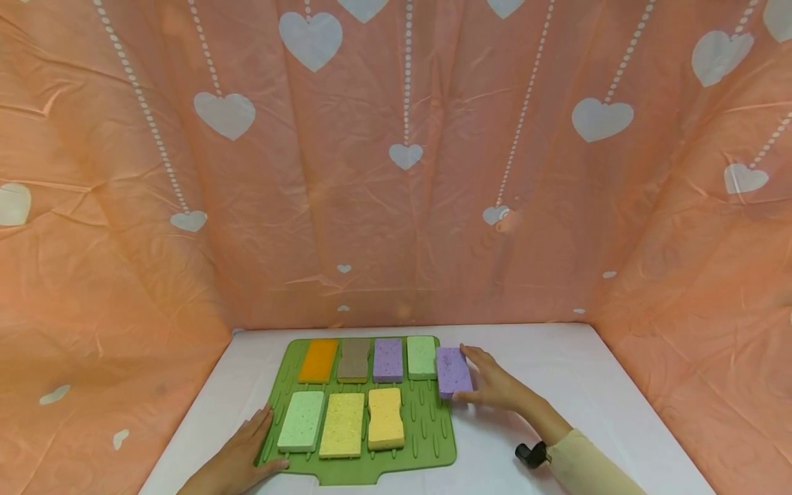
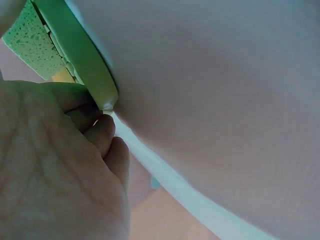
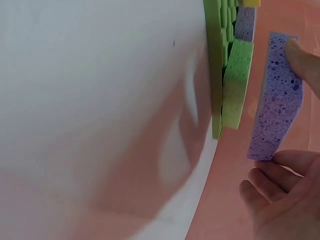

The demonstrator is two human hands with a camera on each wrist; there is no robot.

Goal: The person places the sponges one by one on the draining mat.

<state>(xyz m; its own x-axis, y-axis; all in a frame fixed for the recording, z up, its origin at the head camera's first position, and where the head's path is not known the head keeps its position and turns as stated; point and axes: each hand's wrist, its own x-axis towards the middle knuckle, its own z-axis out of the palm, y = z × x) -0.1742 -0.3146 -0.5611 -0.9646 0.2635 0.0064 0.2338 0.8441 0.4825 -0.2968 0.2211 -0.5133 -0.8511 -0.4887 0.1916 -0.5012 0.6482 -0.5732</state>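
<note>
A green ribbed mat (image 1: 436, 440) lies on the white table (image 1: 557, 385) with several sponges on it. My right hand (image 1: 489, 385) pinches a purple sponge (image 1: 454, 372) by its ends, just off the mat's far right corner; in the right wrist view the purple sponge (image 3: 277, 95) hangs clear of the table beside a light green sponge (image 3: 235, 85) on the mat (image 3: 216, 65). My left hand (image 1: 238, 457) grips the mat's near left corner, and the left wrist view shows its fingers (image 2: 102, 135) curled at the mat's edge (image 2: 82, 60).
On the mat, the back row holds orange (image 1: 318, 360), brown (image 1: 354, 360), purple (image 1: 388, 359) and light green (image 1: 422, 357) sponges; the front row holds pale green (image 1: 302, 421), yellow (image 1: 342, 424) and orange-yellow (image 1: 386, 418) ones. Pink heart-print cloth (image 1: 396, 172) walls three sides.
</note>
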